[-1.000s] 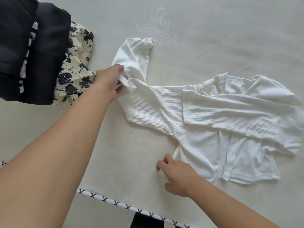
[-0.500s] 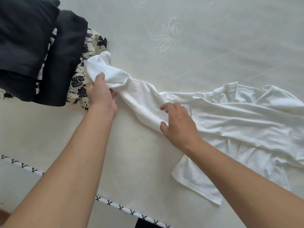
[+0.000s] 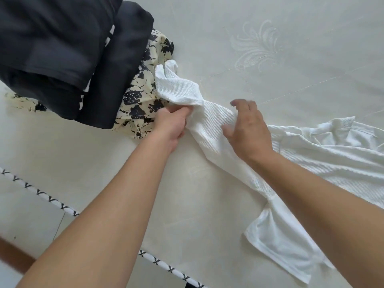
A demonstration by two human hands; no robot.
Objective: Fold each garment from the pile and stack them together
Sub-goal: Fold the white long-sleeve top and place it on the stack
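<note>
Two bare forearms reached in from the near edge of the mattress [image 3: 291, 59]. At the far left corner lay the dark garments [image 3: 62, 48] over a black-and-cream patterned garment [image 3: 143, 100]. Just beside them, the left hand [image 3: 171, 123] had its grip curled round the sleeve of the white ribbed garment [image 3: 322, 159], pinching it. Rightward, the right hand [image 3: 248, 129] rested on that sleeve, fingers spread. Patterned piping [image 3: 62, 206] trimmed the near edge; floor tiles [image 3: 31, 215] showed beyond.

Bright even daylight, soft faint shadows, slight wide-angle edge distortion
</note>
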